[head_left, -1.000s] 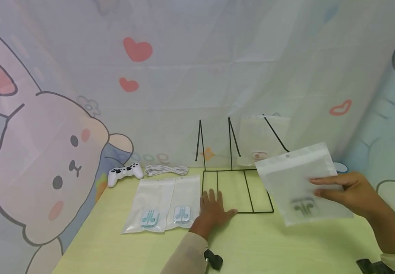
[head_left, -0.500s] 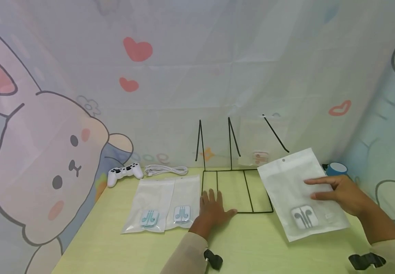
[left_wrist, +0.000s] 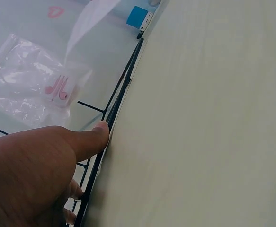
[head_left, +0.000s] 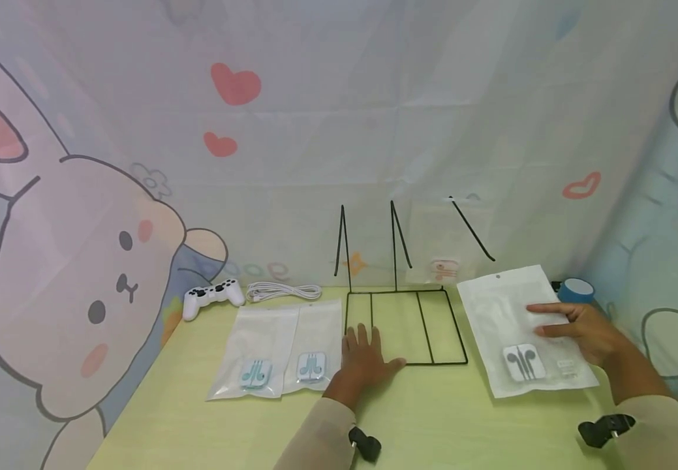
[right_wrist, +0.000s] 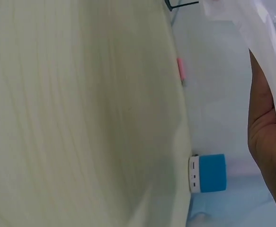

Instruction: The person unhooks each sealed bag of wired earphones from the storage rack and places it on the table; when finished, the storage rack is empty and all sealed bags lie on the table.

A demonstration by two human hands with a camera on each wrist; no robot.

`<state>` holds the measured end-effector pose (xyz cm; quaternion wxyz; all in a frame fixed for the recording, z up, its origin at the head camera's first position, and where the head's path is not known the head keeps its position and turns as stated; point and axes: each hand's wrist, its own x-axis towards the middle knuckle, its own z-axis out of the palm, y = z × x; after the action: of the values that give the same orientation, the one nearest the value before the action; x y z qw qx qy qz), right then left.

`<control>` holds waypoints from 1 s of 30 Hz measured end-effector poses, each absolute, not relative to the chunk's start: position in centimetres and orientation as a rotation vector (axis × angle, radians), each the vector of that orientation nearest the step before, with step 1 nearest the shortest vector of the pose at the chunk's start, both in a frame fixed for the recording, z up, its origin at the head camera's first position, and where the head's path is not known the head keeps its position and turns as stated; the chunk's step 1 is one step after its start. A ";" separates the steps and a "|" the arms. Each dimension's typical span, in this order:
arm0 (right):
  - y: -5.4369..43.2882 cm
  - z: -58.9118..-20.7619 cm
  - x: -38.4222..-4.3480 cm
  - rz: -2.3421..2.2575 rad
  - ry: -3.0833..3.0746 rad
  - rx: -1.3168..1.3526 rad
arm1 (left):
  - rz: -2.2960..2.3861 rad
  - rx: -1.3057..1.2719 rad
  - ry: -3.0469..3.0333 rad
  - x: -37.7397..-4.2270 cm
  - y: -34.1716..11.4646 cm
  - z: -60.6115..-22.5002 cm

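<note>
My left hand [head_left: 365, 359] rests with spread fingers on the base of a black wire display rack [head_left: 425, 326]; in the left wrist view the thumb lies on its front bar. My right hand [head_left: 582, 336] pinches the right side of a white zip pouch [head_left: 506, 310], thumb in front. Grey earphones in a square case [head_left: 523, 363] show through the pouch. It hangs tilted, to the right of the rack. Another pouch [head_left: 427, 235], with pink earphones, hangs on the rack's right hook. The fingers behind the held pouch are partly hidden in the right wrist view.
Two pouches [head_left: 265, 333] with blue earphones lie left of the rack, one overlapping the other. Behind them are a white game controller [head_left: 214, 297] and a coiled white cable [head_left: 284, 291]. A blue-and-white round object [head_left: 576, 290] stands at the back right, behind my right hand.
My right hand has lowered the pouch and turned its front with the grey earphones into clearer view, then shifted it slightly right, away from the rack. The left hand stays on the rack.
</note>
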<state>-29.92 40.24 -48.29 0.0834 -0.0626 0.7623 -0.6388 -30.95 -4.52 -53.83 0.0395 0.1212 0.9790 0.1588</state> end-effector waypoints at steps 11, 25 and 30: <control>41.1 -50.3 -31.2 -1.885 2.231 -0.069 | 0.529 0.366 2.996 -31.4 -4.5 -54.7; 41.7 -52.2 -32.4 -1.850 2.164 -0.036 | 0.506 0.363 2.991 -31.1 -4.5 -54.0; 41.4 -52.6 -33.0 -1.726 2.313 0.008 | 0.485 0.375 3.002 -31.1 -4.5 -53.9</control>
<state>-32.96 41.36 -52.61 0.1275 0.0029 0.7948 -0.5933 -31.05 -4.53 -53.89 0.0388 0.1224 0.9790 0.1581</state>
